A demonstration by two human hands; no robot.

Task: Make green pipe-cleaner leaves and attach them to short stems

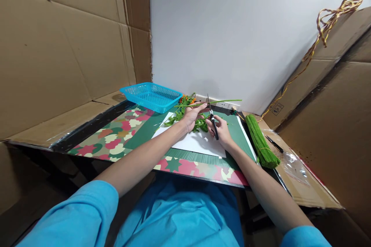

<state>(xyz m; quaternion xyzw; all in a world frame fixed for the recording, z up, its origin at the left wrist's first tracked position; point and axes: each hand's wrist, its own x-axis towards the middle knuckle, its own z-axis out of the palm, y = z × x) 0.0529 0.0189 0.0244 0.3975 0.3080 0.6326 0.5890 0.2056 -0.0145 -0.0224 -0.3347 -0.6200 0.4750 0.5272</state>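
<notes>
1. Blue basket (168, 102): on the left at the far side of the table (111, 137). Its thin, holed wall looks light and a little bendy; the rim would be the place to lift it.
2. Green leaves (177, 117): lying over the white paper (191, 144), partly hidden by the hands. They look soft and easily bruised, so best gathered by their stalks.
3. Left hand (194, 116): its grip is pinching the stem between thumb and fingers.
4. Stem (228, 100): above the paper, running almost level past both sides of the left hand. It is probably light and springy, perhaps slick if damp; a gentle pinch near the middle should balance it.
5. Scissors (213, 119): upright, blades by the stem. Likely stiff and firm, best held by the handles.
6. Right hand (222, 130): its grip is closed round the handles.
7. Green bundle (261, 141): at the table's right edge, probably heavier; take it round the middle.
</notes>
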